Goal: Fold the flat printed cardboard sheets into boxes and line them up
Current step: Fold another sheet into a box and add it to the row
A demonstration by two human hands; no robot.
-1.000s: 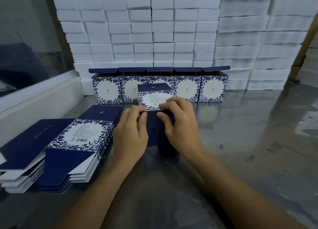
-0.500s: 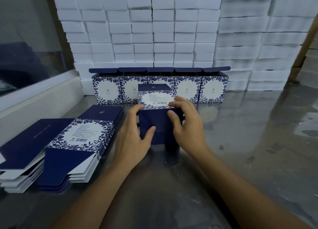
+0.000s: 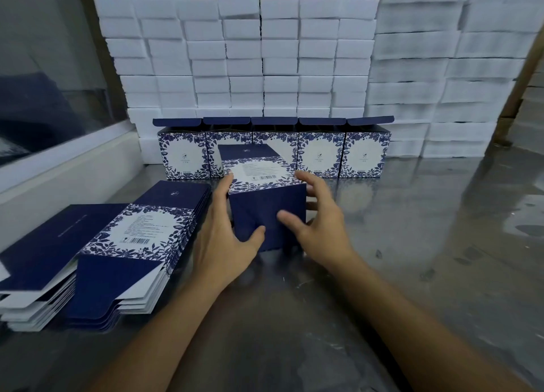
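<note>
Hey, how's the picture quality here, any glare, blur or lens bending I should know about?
Head view: the metal table throws patchy glare and mirrors the foam blocks; the wide lens bows the frame's edges, so the block stacks lean; the box between the left hand and right hand is sharp enough to show a barcode, though its small print is unreadable; the flat sheets look crisp.

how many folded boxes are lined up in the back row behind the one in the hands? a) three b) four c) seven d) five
d: the back row in front of the white foam blocks shows five open lids side by side, the middle box partly hidden by the held box.
</note>
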